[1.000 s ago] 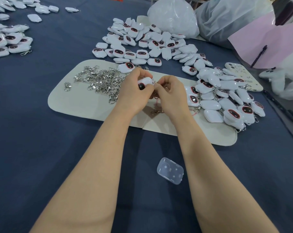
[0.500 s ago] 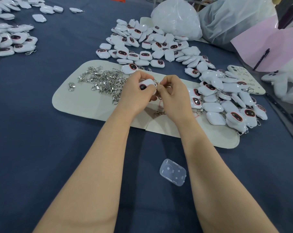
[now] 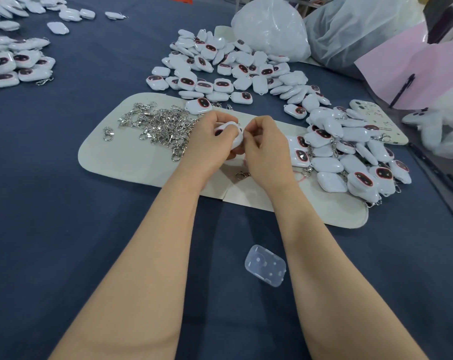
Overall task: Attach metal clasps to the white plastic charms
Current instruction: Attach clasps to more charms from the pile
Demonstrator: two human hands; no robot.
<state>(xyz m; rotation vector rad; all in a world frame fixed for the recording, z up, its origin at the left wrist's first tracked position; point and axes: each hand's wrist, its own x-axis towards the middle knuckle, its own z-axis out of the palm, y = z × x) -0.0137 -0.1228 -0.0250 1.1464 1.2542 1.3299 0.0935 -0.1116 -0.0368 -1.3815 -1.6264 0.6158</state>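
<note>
Your left hand [image 3: 207,146] still grips the white charm [image 3: 230,132], tipped further than a second ago, more white shell showing. Your right hand [image 3: 267,149], fingers curled, pinches the charm's right edge. One metal clasp [image 3: 242,174] lies just below your right hand.

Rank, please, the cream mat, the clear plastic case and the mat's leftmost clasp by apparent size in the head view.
1. cream mat
2. clear plastic case, nearer the camera
3. leftmost clasp

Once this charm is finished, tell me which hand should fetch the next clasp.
Left, probably: the left hand sits right beside the clasp pile, while the right hand lies beyond it, by the clasped charms.
</note>
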